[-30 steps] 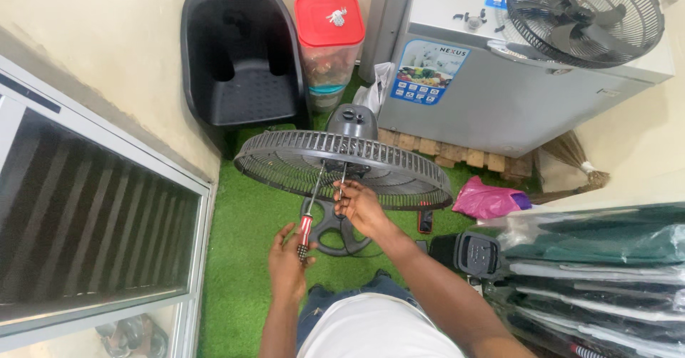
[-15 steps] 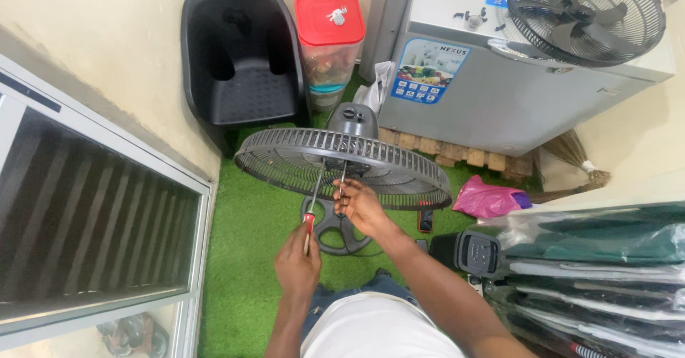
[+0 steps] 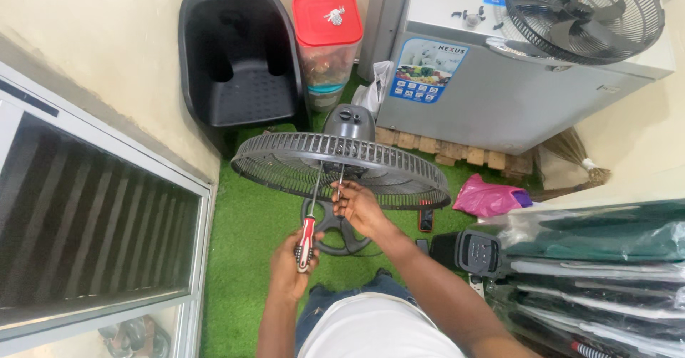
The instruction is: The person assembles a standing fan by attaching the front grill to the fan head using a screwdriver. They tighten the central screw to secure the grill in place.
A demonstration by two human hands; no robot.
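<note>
1. My left hand [image 3: 291,264] is wrapped tight around the red-handled screwdriver [image 3: 307,235].
2. My right hand [image 3: 359,208] pinches the fan grille [image 3: 335,162] at its near rim, over green turf [image 3: 242,244].

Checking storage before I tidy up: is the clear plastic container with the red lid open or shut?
Shut. The clear plastic container stands upright with its red lid lying flat across its top.

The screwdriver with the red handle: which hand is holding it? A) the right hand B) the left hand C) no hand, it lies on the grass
B: the left hand is wrapped around the handle of the screwdriver, whose shaft runs up to the fan guard, while the right hand pinches the guard's near rim.
</note>
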